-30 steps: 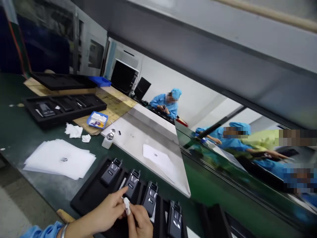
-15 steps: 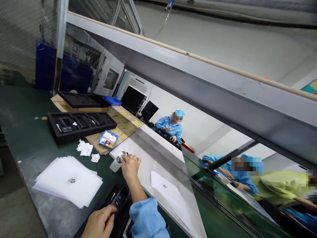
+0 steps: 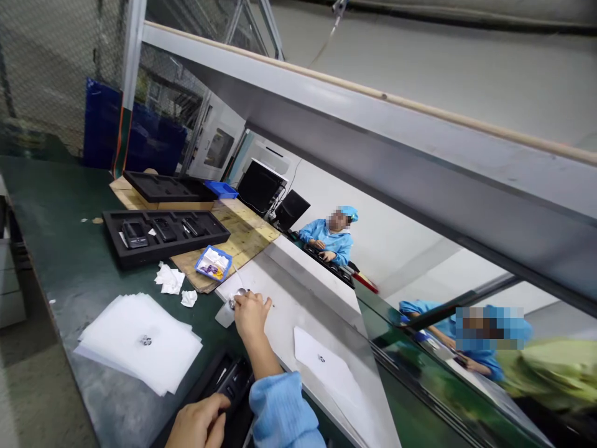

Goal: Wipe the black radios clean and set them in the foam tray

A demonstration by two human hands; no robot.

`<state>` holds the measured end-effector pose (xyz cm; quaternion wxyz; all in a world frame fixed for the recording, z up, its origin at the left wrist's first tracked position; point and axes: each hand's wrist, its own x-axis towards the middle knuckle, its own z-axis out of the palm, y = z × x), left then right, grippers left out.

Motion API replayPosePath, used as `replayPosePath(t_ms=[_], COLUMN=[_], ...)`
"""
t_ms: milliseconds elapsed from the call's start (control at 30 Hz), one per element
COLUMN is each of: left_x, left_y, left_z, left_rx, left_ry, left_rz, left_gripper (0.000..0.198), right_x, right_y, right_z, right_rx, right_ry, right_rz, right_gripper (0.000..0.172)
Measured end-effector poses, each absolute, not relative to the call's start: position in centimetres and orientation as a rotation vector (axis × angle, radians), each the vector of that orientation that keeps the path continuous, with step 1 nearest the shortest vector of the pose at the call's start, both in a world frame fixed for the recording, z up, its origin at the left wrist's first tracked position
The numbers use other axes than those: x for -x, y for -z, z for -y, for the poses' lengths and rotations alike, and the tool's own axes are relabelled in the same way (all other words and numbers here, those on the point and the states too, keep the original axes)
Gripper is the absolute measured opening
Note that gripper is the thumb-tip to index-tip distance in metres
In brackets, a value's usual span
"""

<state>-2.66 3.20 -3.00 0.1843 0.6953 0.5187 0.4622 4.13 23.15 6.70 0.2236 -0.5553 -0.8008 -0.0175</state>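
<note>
My right hand (image 3: 252,316) reaches over the edge of the white board, its fingers bent together at the round metal top (image 3: 239,294) of a small translucent bottle (image 3: 226,315). What the fingertips pinch, if anything, is too small to make out. Low in the view, my left hand (image 3: 199,422) has its fingers curled on the near end of a black handheld device (image 3: 234,378). That device lies in a black foam tray (image 3: 191,393), partly hidden by my hand and blue sleeve.
Left of my hands lies a stack of translucent sheets (image 3: 140,342); crumpled white wipes (image 3: 168,279) are behind it. A blue box (image 3: 213,264) holds small items. Another foam tray (image 3: 165,249) carries several devices. More sheets (image 3: 321,359) lie right. Co-workers sit beyond, under an overhead shelf (image 3: 373,124).
The whole view has shifted slightly, so everything appears farther right. My right hand stays at the metal-topped bottle, its fingers a little differently bent. My left hand remains at the black device.
</note>
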Motion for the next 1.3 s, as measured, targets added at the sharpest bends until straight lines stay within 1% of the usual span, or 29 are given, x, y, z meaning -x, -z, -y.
replayPosePath(t_ms=[167, 333, 400, 467, 533, 600, 700, 800, 867, 900, 933, 1033, 1167, 1300], left_x=[2.8, 3.1, 2.5, 1.2, -0.6, -2.2, -3.1, -1.6, 0.2, 1.2, 2.1, 3.9, 4.4, 4.4], left_y=[2.9, 1.7, 0.2, -1.4, -2.8, -3.5, -3.8, -3.6, -3.1, -2.7, -2.3, -0.8, 0.3, -0.2], left_z=[-2.9, -3.4, -4.4, -5.9, -7.5, -9.2, -10.7, -10.1, -8.3, -7.1, -5.8, -2.2, 0.0, 0.2], left_rx=[-1.922, -1.849, -1.977, -2.181, -2.249, -2.252, -2.237, -2.265, -2.29, -2.287, -2.248, -2.081, -1.936, -2.053], left_ry=[-1.252, -1.1, -0.989, -0.756, -0.654, -0.596, -0.554, -0.597, -0.717, -0.816, -0.985, -1.305, -1.4, -1.4], left_rz=[-1.477, -1.562, -1.663, -1.815, -1.849, -1.872, -1.887, -1.805, -1.675, -1.592, -1.469, -1.241, -1.124, -1.116], left_gripper=[0.024, 0.028, 0.037, 0.055, 0.072, 0.078, 0.078, 0.08, 0.083, 0.085, 0.085, 0.084, 0.089, 0.091], right_x=[-5.2, -13.2, -16.9, -19.5, -20.9, -21.4, -21.7, -22.4, -23.0, -23.2, -23.2, -22.1, -18.2, -14.7], right_y=[-8.5, -9.7, -9.0, -7.8, -6.5, -5.5, -4.8, -5.1, -5.5, -5.7, -5.9, -6.8, -8.4, -9.8], right_z=[-22.5, -17.9, -14.2, -10.2, -6.5, -3.5, -0.8, 0.7, 1.5, 1.8, 2.0, 1.8, -0.1, -2.4], right_rx=[1.492, 1.437, 1.427, 1.435, 1.421, 1.385, 1.35, 1.333, 1.31, 1.294, 1.272, 1.17, 0.983, 0.886], right_ry=[-0.063, -0.215, -0.273, -0.312, -0.365, -0.418, -0.452, -0.452, -0.451, -0.455, -0.465, -0.498, -0.492, -0.451], right_rz=[2.066, 1.807, 1.731, 1.67, 1.596, 1.509, 1.425, 1.402, 1.396, 1.402, 1.42, 1.551, 1.838, 2.215], right_gripper=[0.023, 0.021, 0.023, 0.025, 0.025, 0.021, 0.016, 0.014, 0.013, 0.012, 0.013, 0.018, 0.026, 0.026])
